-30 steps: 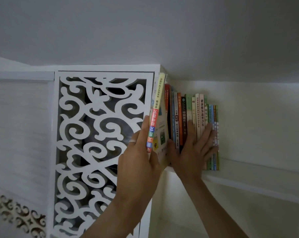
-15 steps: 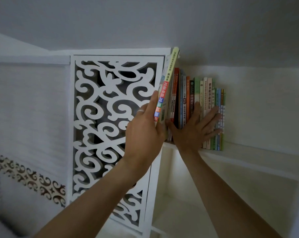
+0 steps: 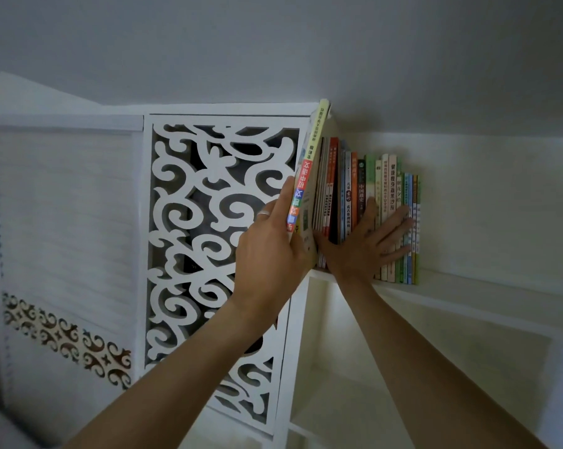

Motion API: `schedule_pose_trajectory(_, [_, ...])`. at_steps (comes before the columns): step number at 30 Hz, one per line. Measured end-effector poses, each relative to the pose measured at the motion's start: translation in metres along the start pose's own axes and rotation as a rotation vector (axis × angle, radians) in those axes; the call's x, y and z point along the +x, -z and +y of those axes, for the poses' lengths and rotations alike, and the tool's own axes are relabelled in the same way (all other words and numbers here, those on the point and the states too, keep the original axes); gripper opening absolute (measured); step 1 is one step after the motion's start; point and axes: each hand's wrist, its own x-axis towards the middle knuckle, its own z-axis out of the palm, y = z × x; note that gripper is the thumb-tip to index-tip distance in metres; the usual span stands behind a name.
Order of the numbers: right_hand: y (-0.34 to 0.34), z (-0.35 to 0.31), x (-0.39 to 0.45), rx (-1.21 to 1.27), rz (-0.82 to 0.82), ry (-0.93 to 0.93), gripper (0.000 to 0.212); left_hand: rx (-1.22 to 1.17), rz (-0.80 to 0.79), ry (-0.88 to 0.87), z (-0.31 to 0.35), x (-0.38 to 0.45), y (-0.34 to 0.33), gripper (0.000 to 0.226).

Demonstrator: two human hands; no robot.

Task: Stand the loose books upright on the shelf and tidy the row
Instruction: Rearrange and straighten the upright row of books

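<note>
Head view: tall yellow-spined book (image 3: pixel 307 176) tilted, multicoloured spine blocks.

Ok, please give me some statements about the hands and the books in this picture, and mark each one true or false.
1. The left hand holds a tall yellow-spined book at the left end of the row. True.
2. The right hand lies flat with spread fingers against the spines of the row of upright colourful books. True.
3. The tall book stands perfectly upright. False: it tilts, its top leaning right.
4. The books stand on a dark wooden shelf. False: the white shelf board carries them.
5. A ring shows on the left hand. True.
</note>
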Motion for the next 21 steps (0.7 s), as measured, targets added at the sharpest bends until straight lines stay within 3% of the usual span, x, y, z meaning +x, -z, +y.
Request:
schedule_pose_trajectory(4, [0.002,-0.001,0.0,0.008,0.0,-0.001,0.129,0.01,-0.009,0.007,0.0,0.003,0.003,0.072])
schedule_pose_trajectory(11, [0.004,-0.005,0.004,-0.001,0.012,0.006,0.112,0.023,-0.021,0.018,-0.007,0.004,-0.008,0.076])
schedule_pose_trajectory(16, [0.003,-0.002,0.01,-0.008,0.014,0.014,0.117,0.052,0.001,-0.008,-0.009,0.012,-0.023,0.072])
schedule_pose_trajectory(21, [0.007,0.003,0.013,0.038,0.016,0.023,0.122,-0.062,0.038,0.044,-0.022,0.022,-0.051,0.062])
